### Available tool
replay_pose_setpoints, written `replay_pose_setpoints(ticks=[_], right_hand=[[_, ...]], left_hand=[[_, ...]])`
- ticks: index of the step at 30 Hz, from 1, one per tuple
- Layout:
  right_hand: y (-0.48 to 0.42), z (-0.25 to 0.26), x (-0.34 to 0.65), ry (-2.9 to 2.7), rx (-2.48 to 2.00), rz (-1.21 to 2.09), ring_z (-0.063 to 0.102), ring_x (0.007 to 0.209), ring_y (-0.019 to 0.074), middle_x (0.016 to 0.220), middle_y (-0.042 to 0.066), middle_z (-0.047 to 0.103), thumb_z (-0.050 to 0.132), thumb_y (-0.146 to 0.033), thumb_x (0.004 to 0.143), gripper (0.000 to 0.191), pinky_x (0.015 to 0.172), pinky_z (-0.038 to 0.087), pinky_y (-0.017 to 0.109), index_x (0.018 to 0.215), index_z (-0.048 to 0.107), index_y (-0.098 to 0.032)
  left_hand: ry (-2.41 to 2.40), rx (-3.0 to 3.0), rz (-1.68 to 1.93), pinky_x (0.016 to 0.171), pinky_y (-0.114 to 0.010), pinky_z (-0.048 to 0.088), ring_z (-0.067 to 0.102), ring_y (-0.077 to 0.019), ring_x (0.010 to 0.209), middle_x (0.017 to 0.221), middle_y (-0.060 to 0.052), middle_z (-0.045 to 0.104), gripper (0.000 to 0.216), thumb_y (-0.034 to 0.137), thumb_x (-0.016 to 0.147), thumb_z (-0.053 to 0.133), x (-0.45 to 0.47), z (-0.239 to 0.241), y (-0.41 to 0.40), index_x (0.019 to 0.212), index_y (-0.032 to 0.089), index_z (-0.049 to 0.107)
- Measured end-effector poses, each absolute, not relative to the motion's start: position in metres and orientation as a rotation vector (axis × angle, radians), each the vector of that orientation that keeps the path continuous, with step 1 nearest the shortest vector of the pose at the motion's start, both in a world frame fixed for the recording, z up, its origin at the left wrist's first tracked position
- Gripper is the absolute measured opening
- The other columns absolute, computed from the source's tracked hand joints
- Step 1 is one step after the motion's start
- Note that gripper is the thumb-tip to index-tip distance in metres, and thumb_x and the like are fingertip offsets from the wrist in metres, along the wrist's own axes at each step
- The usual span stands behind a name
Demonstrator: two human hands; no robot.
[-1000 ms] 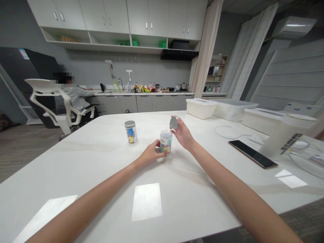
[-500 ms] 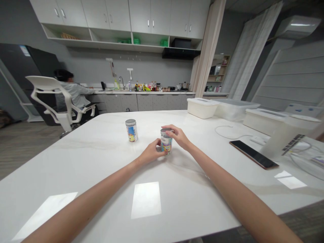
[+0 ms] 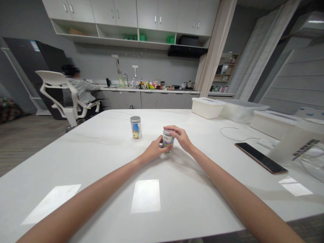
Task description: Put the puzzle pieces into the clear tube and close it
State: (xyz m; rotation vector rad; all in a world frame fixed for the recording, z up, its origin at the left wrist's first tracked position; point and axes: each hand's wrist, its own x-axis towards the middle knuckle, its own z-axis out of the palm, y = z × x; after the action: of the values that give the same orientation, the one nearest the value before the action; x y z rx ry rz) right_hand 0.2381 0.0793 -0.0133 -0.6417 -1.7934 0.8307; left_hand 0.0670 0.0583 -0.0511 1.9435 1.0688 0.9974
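A small clear jar (image 3: 167,139) with a colourful label and a silvery lid stands on the white table (image 3: 106,199) in front of me. Around its lower side my left hand (image 3: 155,149) is closed, thumb in front. My right hand (image 3: 182,137) grips the lid from above, its fingers bent over the rim. Farther back and to the left, a second jar (image 3: 136,128) with a grey lid and a blue and yellow label stands upright, touched by neither hand. What is inside the held jar is hidden by its label and my fingers.
To the right lie a dark phone-like slab (image 3: 260,157) and a white cable (image 3: 229,137). White lidded boxes (image 3: 208,107) and a clear bin (image 3: 240,111) line the table's far right. A person (image 3: 82,89) sits at the back left on a white chair (image 3: 50,76).
The view has shifted slightly, so most things sit a little farther right. Both hands keep their hold on the jar and its lid; the left fingers sit slightly higher on it.
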Motion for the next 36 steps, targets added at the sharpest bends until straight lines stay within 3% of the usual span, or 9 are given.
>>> replay_pose_setpoints(ticks=[7, 14, 18, 21, 27, 32, 36], right_hand=[[0.078, -0.018, 0.235, -1.786, -0.62, 0.75, 0.061, 0.104, 0.0225, 0.11, 0.007, 0.067, 0.059, -0.045, 0.084, 0.033, 0.091, 0.047, 0.036, 0.104, 0.072, -0.022], [0.075, -0.019, 0.226, -1.715, -0.652, 0.825, 0.055, 0.118, 0.0239, 0.125, 0.007, 0.064, 0.066, -0.047, 0.08, 0.036, 0.101, 0.043, 0.038, 0.108, 0.071, -0.024], [0.072, -0.022, 0.22, -1.67, -0.668, 0.922, 0.052, 0.123, 0.0251, 0.136, 0.01, 0.056, 0.062, -0.05, 0.082, 0.058, 0.104, 0.04, 0.039, 0.133, 0.054, -0.023], [0.068, -0.026, 0.22, -1.62, -0.657, 0.85, 0.051, 0.125, 0.025, 0.133, 0.01, 0.057, 0.048, -0.053, 0.089, 0.058, 0.105, 0.038, 0.042, 0.139, 0.042, -0.022], [0.067, -0.025, 0.225, -1.589, -0.764, 0.56, 0.059, 0.107, 0.0251, 0.108, 0.009, 0.065, 0.055, -0.048, 0.085, 0.041, 0.093, 0.045, 0.042, 0.118, 0.053, -0.023], [0.072, -0.019, 0.224, -1.649, -0.694, 0.742, 0.055, 0.118, 0.025, 0.125, 0.01, 0.06, 0.061, -0.044, 0.081, 0.027, 0.092, 0.047, 0.039, 0.096, 0.064, -0.022], [0.074, -0.018, 0.22, -1.586, -0.679, 0.847, 0.057, 0.116, 0.025, 0.119, 0.01, 0.064, 0.066, -0.038, 0.077, 0.022, 0.093, 0.046, 0.04, 0.089, 0.064, -0.021]], left_hand=[[1.07, 1.958, 0.996, 0.081, -0.033, 0.051, 0.065, -0.0238, 0.094, 0.112, -0.006, 0.067, 0.046, 0.039, 0.078, 0.065, 0.066, -0.051, 0.058, 0.118, 0.02, 0.054], [1.136, 1.961, 1.055, 0.073, -0.031, 0.049, 0.063, -0.0214, 0.085, 0.105, -0.006, 0.067, 0.044, 0.045, 0.076, 0.067, 0.067, -0.046, 0.053, 0.109, 0.019, 0.054], [1.353, 2.024, 1.075, 0.066, -0.031, 0.045, 0.061, -0.0217, 0.076, 0.089, -0.004, 0.067, 0.044, 0.052, 0.072, 0.07, 0.066, -0.044, 0.052, 0.097, 0.02, 0.053], [1.465, 2.042, 1.085, 0.063, -0.03, 0.042, 0.059, -0.0214, 0.073, 0.083, -0.003, 0.064, 0.047, 0.056, 0.071, 0.069, 0.064, -0.044, 0.053, 0.096, 0.021, 0.051], [1.477, 2.052, 1.08, 0.065, -0.029, 0.042, 0.059, -0.0204, 0.074, 0.086, -0.003, 0.065, 0.048, 0.056, 0.072, 0.068, 0.063, -0.044, 0.056, 0.101, 0.02, 0.052], [1.387, 2.092, 1.06, 0.07, -0.031, 0.045, 0.06, -0.0207, 0.078, 0.091, -0.004, 0.067, 0.049, 0.053, 0.074, 0.067, 0.061, -0.045, 0.056, 0.107, 0.02, 0.053], [1.361, 2.094, 1.07, 0.071, -0.03, 0.046, 0.062, -0.0208, 0.081, 0.095, -0.004, 0.068, 0.05, 0.051, 0.075, 0.067, 0.061, -0.047, 0.057, 0.112, 0.02, 0.053]])
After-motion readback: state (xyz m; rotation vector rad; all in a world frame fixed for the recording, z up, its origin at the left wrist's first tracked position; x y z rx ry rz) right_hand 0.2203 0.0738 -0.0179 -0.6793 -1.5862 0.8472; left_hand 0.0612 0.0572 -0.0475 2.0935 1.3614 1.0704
